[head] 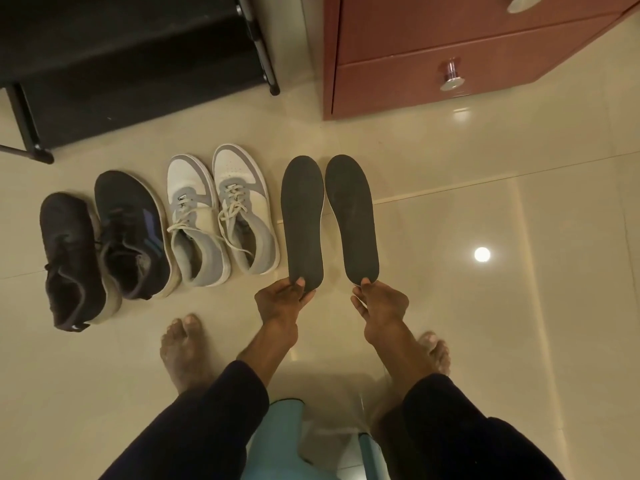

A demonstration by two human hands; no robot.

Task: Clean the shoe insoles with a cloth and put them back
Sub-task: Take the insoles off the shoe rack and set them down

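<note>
grey-black left insole (302, 216) sticking forward from left hand (280, 301), thumb and fingers pinching its heel end. right insole (352, 216) being pinched likewise at heel by right hand (379, 304). both hovering over tiled floor (485, 341), just right of white-grey sneakers (242, 220). heel tips hiding behind fingers. pale blue object (277, 438) being cut off at bottom edge, unidentifiable.
</note>
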